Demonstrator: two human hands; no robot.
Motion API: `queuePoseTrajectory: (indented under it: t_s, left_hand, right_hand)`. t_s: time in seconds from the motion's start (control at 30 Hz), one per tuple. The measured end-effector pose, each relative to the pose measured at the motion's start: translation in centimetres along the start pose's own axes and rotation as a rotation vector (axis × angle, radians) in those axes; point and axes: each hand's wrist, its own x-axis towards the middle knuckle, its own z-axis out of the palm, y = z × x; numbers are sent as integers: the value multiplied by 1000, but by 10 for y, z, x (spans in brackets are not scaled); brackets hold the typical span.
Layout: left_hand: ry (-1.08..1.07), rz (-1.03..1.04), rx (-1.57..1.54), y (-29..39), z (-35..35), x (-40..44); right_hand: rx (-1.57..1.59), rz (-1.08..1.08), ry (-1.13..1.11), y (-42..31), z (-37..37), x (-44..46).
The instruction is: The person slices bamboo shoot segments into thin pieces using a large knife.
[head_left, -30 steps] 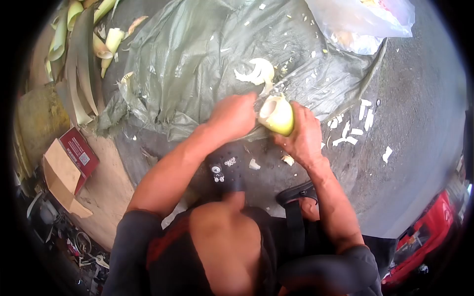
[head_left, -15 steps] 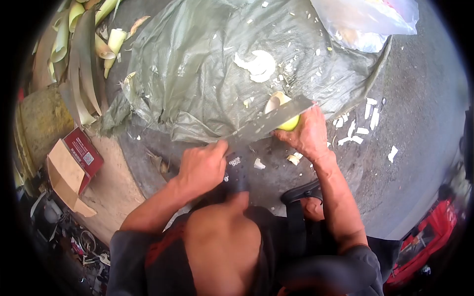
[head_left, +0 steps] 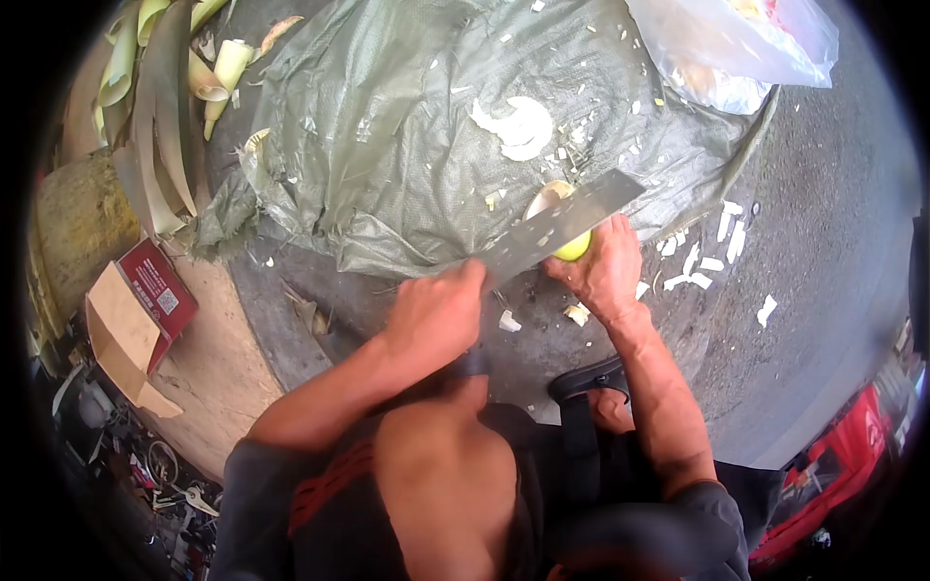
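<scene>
My left hand (head_left: 438, 312) is closed around the handle end of a wide, flat knife (head_left: 562, 226); the handle is hidden in the fist. The blade points up and to the right, with pale bits stuck on it. It passes over a yellow-green shoot (head_left: 573, 246) and hides its middle. The shoot's pale, hollow end shows above the blade. My right hand (head_left: 610, 266) grips the shoot from the right, thumb at its lower side. Whether blade and shoot touch, I cannot tell. A curved white peel (head_left: 524, 128) lies on a grey-green sheet (head_left: 407, 155) beyond them.
A clear plastic bag (head_left: 736, 48) sits at the upper right. White scraps (head_left: 712, 263) lie on the floor to the right. Husks (head_left: 160, 116), a yellow container (head_left: 82, 213) and an open cardboard box (head_left: 124, 324) are on the left. My feet are close below my hands.
One second ago my left hand was beside the shoot's open end. It pulled back, the blade came into view across the shoot, and since then hand and knife have moved up and right.
</scene>
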Motion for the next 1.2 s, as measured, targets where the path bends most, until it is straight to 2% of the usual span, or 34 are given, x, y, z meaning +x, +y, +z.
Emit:
queuePoseTrajectory:
  t_s: [0.47, 0.67, 0.77, 0.9, 1.0, 1.17, 1.2]
  left_hand:
    - [-57, 1, 33, 20, 3, 81]
    - [-144, -9, 55, 25, -3, 109]
    - [-139, -19, 21, 14, -9, 114]
    - [-3, -103, 13, 7, -21, 93]
    - [177, -17, -29, 1, -25, 74]
    - [88, 58, -5, -16, -35, 23]
    - [82, 84, 7, -20, -34, 11]
  right_hand:
    - [-148, 28, 104, -12, 15, -12]
    - [-197, -55, 165, -17, 17, -21]
    - [-120, -74, 224, -10, 16, -24]
    - [-75, 5, 353, -2, 0, -22]
    - [-150, -35, 269, -4, -5, -13]
    - [17, -23, 102, 8, -2, -8]
    - [63, 49, 35, 8, -4, -7]
